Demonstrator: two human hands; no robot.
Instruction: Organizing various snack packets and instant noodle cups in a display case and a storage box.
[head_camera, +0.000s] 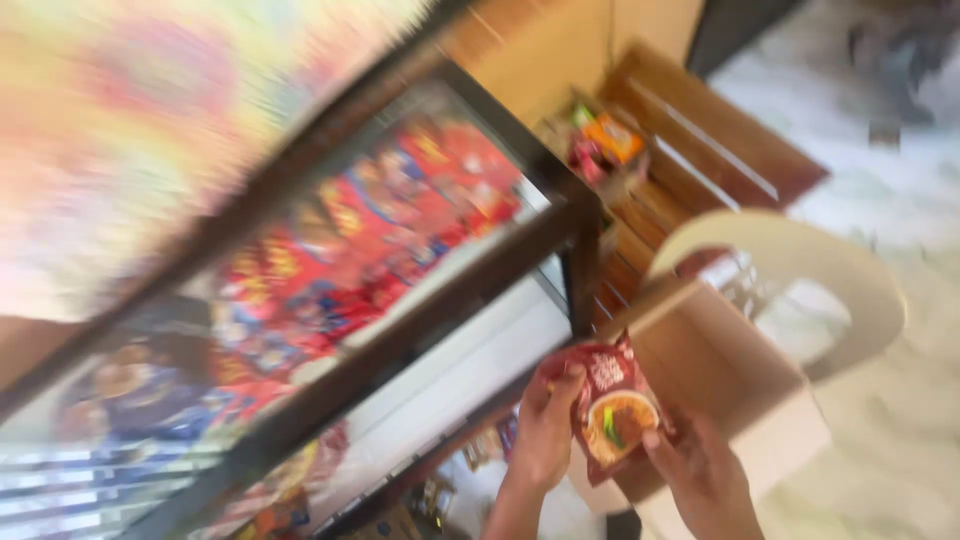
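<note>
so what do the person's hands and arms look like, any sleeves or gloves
Both hands are bare: no gloves, rings or watch can be made out on the left hand or the right hand. The left forearm is uncovered to the frame edge, with no sleeve in view. The picture is motion-blurred, so fine details are unclear.

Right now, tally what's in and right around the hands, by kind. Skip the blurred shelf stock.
Hands: 2, left hand and right hand
Red snack packet, gripped by both hands: 1
Open cardboard box behind the packet: 1
Wooden crate: 1
Dark-framed display shelf: 1
Total: 6
</note>
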